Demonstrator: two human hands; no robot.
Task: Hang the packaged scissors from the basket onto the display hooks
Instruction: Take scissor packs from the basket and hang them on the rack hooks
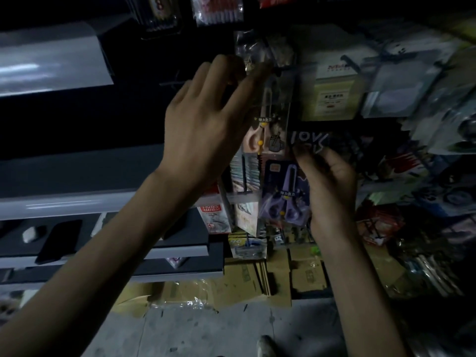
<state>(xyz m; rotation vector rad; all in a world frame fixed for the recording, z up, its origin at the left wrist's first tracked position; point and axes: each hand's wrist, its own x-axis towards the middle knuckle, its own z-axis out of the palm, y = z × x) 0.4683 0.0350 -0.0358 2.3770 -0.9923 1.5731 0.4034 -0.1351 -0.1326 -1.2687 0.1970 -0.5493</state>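
At the centre of the frame, a purple pack [283, 194] of scissors sits in the right hand [332, 186], whose fingers curl round its right edge. Just above it a pink pack [270, 112] of scissors hangs at a hook [286, 69]. The left hand [206, 119] reaches up to its top, thumb and fingers pinching the card there, though blur softens the grip. More goods [334, 91] hang at upper right. Grey shelves [51, 199] fill the left of the frame, and flattened cardboard [244, 279] lies at lower centre.
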